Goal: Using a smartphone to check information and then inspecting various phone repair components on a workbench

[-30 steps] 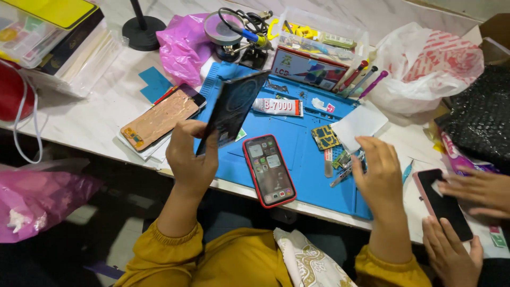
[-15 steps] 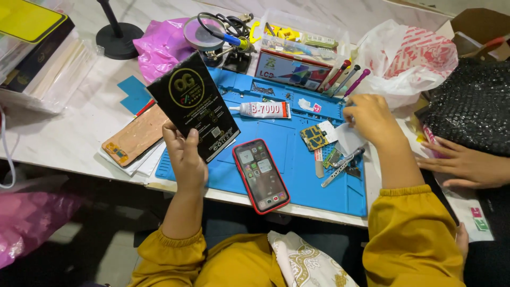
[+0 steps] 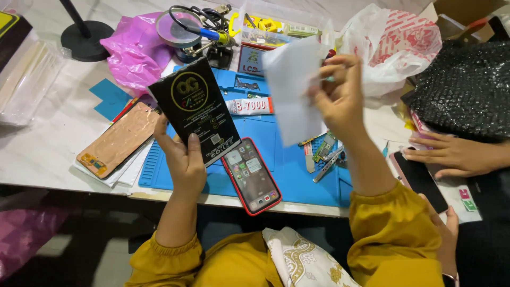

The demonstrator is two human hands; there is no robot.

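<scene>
Left hand (image 3: 183,159) raised over the tabletop (image 3: 48,143), fingers wrapped round the lower edge of a flat black packet (image 3: 194,118). Packet is rectangular, glossy card, gold round emblem near top, tilted w/ top leaning left. Thumb lies across its front face.

Right hand (image 3: 340,98) up higher, fingers pinched on a thin white sheet (image 3: 292,87). Sheet is blurred, looks like paper or film, soft-edged, hangs down over the mat. Can't tell its exact material.

Below both hands: blue silicone work mat (image 3: 276,143), ribbed along left edge, shallow compartments at top. On it a phone in a red case (image 3: 251,175), screen lit, lying slanted, near end poking over the tabletop edge. Just beside the packet, a white glue tube (image 3: 249,106) lies sideways. Small metal tools and a green circuit bit (image 3: 325,151) on mat's right part, partly hidden by the sheet.

Left of mat: copper-coloured phone back panel (image 3: 119,141) resting on white sheets. Behind it crumpled pink plastic bag (image 3: 133,50), round magnifier (image 3: 178,26), black lamp base (image 3: 85,40).

Right: white plastic bag w/ red print (image 3: 396,45), black sequinned bag (image 3: 467,87), rough glittery texture. Another person's hand (image 3: 451,154) rests flat next to a dark phone (image 3: 419,180).

Mustard-yellow sleeves (image 3: 393,234) on both forearms.
</scene>
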